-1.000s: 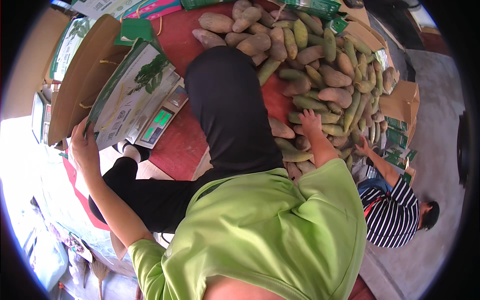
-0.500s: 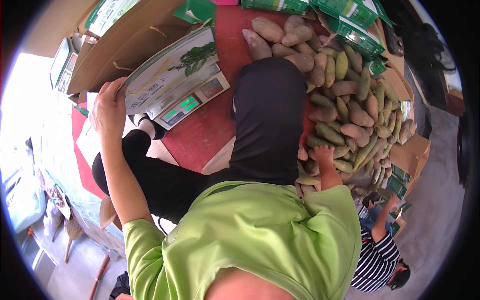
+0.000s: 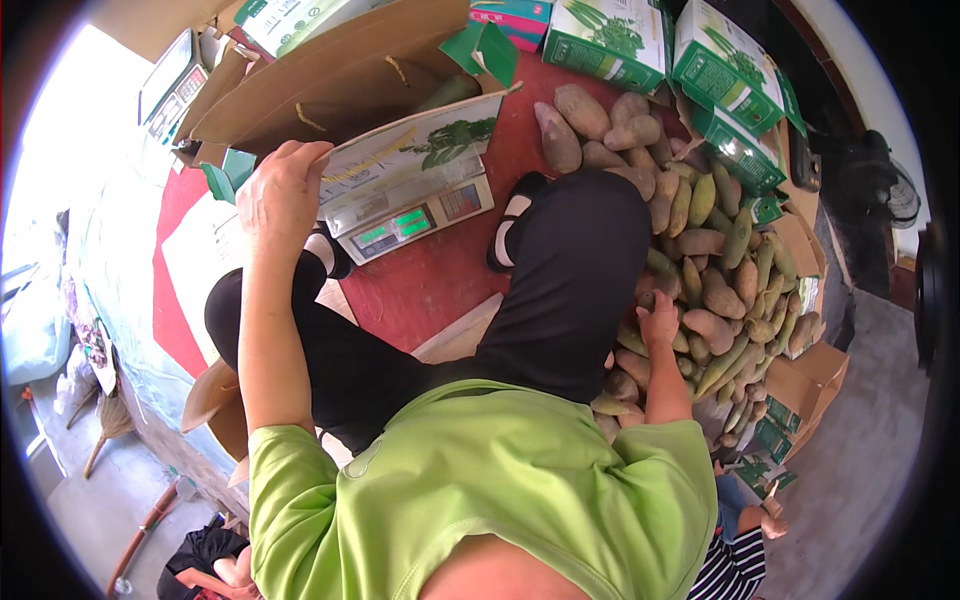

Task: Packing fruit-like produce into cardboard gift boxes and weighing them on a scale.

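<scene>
L hand grips top edge of a printed cardboard box w/ fingers curled over the rim; box is white/green, glossy, leaf picture on its face, standing on a digital scale. Scale: flat grey body, two green-lit displays, sits on red mat nr its far-left corner. R hand rests on the fruit pile, fingers loosely bent on one fruit; cannot tell if it actually grips it. Fruits: elongated ovals, smooth-to-dull skin, brownish-purple and green-yellow, heaped along mat's R edge. Behind box: large plain brown corrugated carton, flaps open. Far edge of mat: row of green/white printed boxes, closed. Person squats in black trousers, lime-green knit shirt. Another person in striped top at lower R, partly cut off.
</scene>
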### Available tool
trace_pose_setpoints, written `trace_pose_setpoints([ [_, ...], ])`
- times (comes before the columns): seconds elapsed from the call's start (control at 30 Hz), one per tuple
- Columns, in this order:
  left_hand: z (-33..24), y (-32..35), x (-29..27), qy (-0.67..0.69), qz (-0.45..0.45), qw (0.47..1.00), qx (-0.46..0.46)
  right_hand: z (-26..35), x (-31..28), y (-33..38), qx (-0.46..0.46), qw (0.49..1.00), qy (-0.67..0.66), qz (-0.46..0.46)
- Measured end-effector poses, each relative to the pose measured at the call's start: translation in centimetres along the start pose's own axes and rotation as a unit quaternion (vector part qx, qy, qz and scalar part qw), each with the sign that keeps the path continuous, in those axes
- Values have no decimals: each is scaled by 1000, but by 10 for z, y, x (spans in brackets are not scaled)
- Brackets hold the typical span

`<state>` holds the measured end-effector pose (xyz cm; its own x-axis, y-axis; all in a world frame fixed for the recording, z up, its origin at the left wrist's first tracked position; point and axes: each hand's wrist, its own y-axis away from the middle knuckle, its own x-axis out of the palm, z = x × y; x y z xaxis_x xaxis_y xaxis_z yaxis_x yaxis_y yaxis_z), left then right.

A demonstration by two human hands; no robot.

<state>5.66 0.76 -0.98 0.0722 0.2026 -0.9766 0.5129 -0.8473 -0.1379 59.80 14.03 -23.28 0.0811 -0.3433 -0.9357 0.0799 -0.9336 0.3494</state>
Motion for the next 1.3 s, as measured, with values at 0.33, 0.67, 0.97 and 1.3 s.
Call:
trace_pose_setpoints([
  [0.33,1,3,-4,12,9,1000,2,118,-163,-45,-130,751,-625,-171],
  [0.67,4,2,-3,15,7,1000,12,286,-332,-11,-456,565,-674,-142],
  [0.97,3,1,-4,2,20,1000,18,417,-283,-4,-555,658,-486,-149],
  [1.3,2,2,-5,-1,47,999,15,443,-257,31,-573,738,-344,-96],
])
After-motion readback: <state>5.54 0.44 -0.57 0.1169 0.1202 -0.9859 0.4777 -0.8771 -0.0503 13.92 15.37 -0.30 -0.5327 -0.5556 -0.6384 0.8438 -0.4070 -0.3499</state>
